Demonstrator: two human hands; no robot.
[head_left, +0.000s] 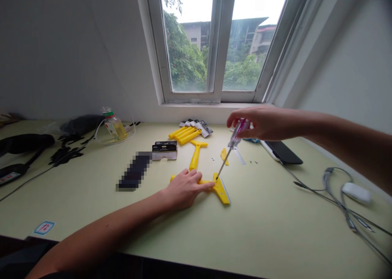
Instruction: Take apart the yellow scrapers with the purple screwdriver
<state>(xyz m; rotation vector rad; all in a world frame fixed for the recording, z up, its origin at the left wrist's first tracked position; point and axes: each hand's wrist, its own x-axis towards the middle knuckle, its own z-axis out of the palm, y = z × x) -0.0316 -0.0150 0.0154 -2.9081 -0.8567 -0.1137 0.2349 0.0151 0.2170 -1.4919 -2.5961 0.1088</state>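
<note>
A yellow scraper [223,192] lies on the table with a thin blade along its head. My left hand [186,189] is closed over its handle, the index finger stretched toward the head. In my right hand [260,123] is a screwdriver [235,138] with a clear and purple grip, tilted, its tip down at the scraper's head. Just beyond lie a small yellow plate [225,156], a loose blade [239,156], and tiny screws [253,162]. Another yellow scraper part [195,155] with a T-shaped head rests behind my left hand.
Several yellow handles [185,135] lie near the window by black and white packages [202,128]. A black box [164,150] stands left of them. A bottle [114,126] of yellow liquid is farther left. On the right are a black phone-like device [283,151], cables [339,201] and a white case [357,193].
</note>
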